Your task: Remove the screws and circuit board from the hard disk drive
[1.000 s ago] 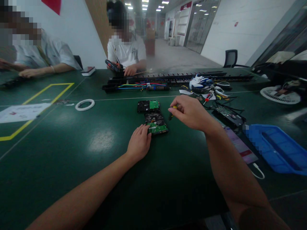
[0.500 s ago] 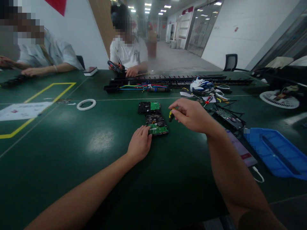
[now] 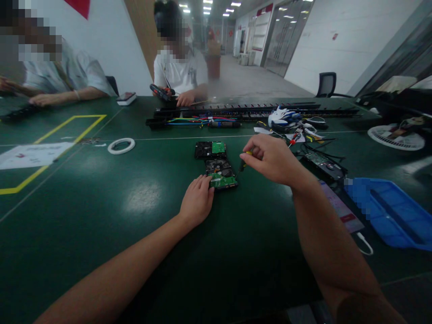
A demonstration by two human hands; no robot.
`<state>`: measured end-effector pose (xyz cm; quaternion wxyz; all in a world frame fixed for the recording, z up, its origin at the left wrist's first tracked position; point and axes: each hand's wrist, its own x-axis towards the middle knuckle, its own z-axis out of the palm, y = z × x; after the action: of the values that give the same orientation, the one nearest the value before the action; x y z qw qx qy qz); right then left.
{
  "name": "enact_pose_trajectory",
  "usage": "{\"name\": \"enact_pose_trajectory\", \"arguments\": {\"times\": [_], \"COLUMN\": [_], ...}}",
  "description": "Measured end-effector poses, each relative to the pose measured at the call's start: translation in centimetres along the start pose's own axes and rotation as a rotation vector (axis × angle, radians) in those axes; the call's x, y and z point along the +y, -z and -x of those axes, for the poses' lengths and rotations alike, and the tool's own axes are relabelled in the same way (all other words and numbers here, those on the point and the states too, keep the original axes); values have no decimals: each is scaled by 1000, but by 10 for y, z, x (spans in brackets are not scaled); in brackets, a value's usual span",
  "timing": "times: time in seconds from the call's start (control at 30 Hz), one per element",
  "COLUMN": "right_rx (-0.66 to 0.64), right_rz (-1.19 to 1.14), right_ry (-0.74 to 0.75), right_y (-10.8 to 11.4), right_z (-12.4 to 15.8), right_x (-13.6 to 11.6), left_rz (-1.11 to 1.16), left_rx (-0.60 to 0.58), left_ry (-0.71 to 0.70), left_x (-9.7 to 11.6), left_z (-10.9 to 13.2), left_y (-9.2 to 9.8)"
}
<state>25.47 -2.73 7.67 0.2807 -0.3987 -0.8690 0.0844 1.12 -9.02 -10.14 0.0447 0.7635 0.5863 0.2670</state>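
Note:
Fingers of my left hand (image 3: pixel 197 201) rest on the near left corner of a hard drive (image 3: pixel 218 167) whose lower end bears a green circuit board. My right hand (image 3: pixel 270 158) is closed round a small yellow and black screwdriver (image 3: pixel 242 164), its thin shaft slanting down to the right edge of that drive near the board. Whether the tip touches a screw is too small to tell. Just beyond lies a second black drive (image 3: pixel 204 150) with a green board.
A white ring (image 3: pixel 121 146) lies left. Behind are black rails (image 3: pixel 270 110), coloured wires and gloves (image 3: pixel 282 118). At right are another circuit board (image 3: pixel 324 165), a phone-like panel (image 3: pixel 342 209) and a blue tray (image 3: pixel 401 216). Two people sit across the table.
The screwdriver in my right hand has turned more upright, and its shaft now points down at the drive's right edge. My left hand has stayed on the drive.

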Motion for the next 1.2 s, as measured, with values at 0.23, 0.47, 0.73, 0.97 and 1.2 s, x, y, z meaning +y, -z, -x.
{"name": "enact_pose_trajectory", "arguments": {"times": [0.23, 0.47, 0.73, 0.97, 1.2], "right_rx": [-19, -29, -41, 18, -22], "right_rz": [1, -22, -18, 29, 25], "right_ry": [30, 39, 28, 8, 38], "right_y": [-1, 0, 2, -2, -1], "right_z": [-1, 0, -1, -1, -2], "right_x": [-3, -2, 3, 2, -3], "left_rz": [-1, -3, 5, -1, 4], "left_rx": [-1, 4, 13, -7, 4], "left_ry": [-1, 2, -7, 4, 7], "left_x": [0, -1, -2, -1, 0], "left_z": [0, 0, 0, 0, 0], "left_y": [0, 0, 0, 1, 1]}}
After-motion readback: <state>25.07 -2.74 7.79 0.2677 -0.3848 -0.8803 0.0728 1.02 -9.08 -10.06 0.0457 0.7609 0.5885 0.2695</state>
